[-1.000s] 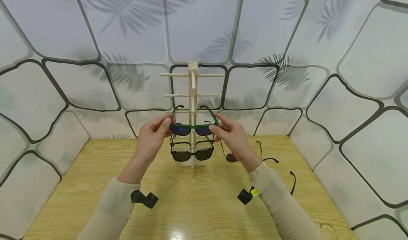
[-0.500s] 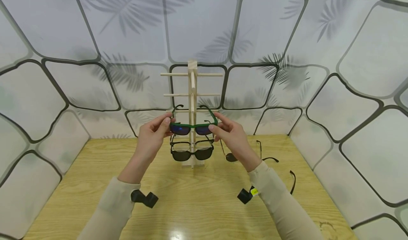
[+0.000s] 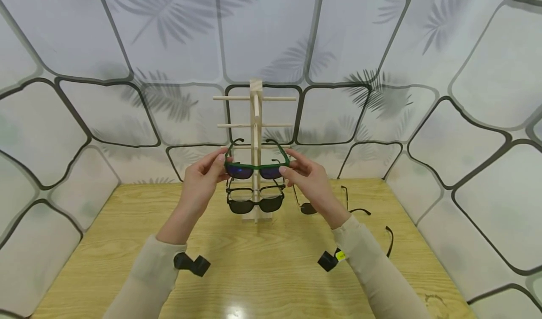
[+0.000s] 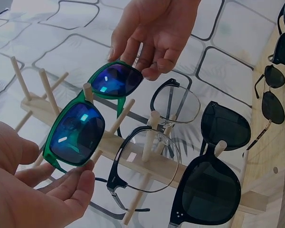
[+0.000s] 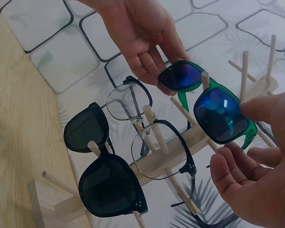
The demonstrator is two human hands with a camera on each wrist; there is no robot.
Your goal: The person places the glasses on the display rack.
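Note:
Green-framed sunglasses (image 3: 256, 167) with blue mirrored lenses sit across the upright wooden display stand (image 3: 256, 107), their bridge at a peg in both wrist views. My left hand (image 3: 201, 180) holds their left end near the hinge, thumb and fingers around the frame corner. At the other end, my right hand (image 3: 307, 180) pinches the frame, its thumb against the lens edge. Below on the stand hang clear glasses (image 4: 173, 161) with dark upper rims. Lowest are black sunglasses (image 5: 109, 185). In the head view, my fingers hide parts of the green temples.
Upper pegs (image 3: 277, 99) of the stand stick out to both sides. On the wooden table (image 3: 254, 272), round dark sunglasses (image 3: 307, 209) lie right of the stand. Another black temple (image 3: 390, 241) shows beside my right sleeve. Patterned walls (image 3: 271, 32) enclose the back and sides.
Very little differs. My left thumb has shifted slightly left, showing more of the green frame's left corner. Both hands stay at the sunglasses' ends.

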